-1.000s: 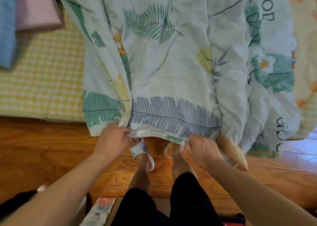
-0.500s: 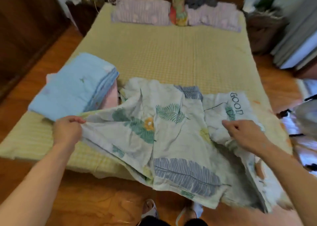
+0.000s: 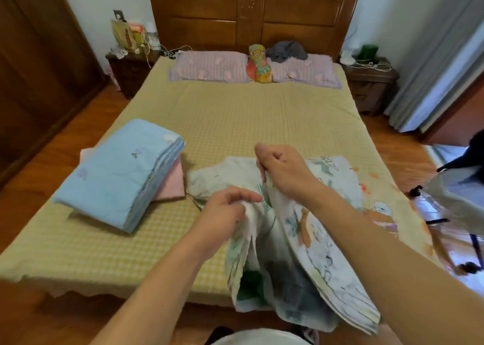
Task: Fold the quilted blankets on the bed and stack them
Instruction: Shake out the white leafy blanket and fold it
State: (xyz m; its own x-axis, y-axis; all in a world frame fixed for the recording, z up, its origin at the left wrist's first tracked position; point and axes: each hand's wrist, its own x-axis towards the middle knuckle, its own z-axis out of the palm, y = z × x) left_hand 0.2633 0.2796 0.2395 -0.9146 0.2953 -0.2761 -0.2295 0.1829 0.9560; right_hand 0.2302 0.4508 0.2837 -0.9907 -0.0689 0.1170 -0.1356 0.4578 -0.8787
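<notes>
Above the foot of the bed [image 3: 235,125], the right hand [image 3: 284,173] pinches an edge of the leaf-print quilt [image 3: 309,253], while the left hand [image 3: 225,214], lower and nearer, clutches a bunched fold. From both grips the quilt hangs long-ways over the bed's near edge. Left of the grips sits a folded blue quilt [image 3: 117,172] atop a pink one [image 3: 171,185]; pillows [image 3: 209,67] lie beyond.

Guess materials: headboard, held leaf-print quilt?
Headboard: looks like varnished wood; brown grain, carved panels, glossy sheen. Leaf-print quilt, gripped by left hand and right hand: probably thin padded cotton; matte, drapes in soft creases.
</notes>
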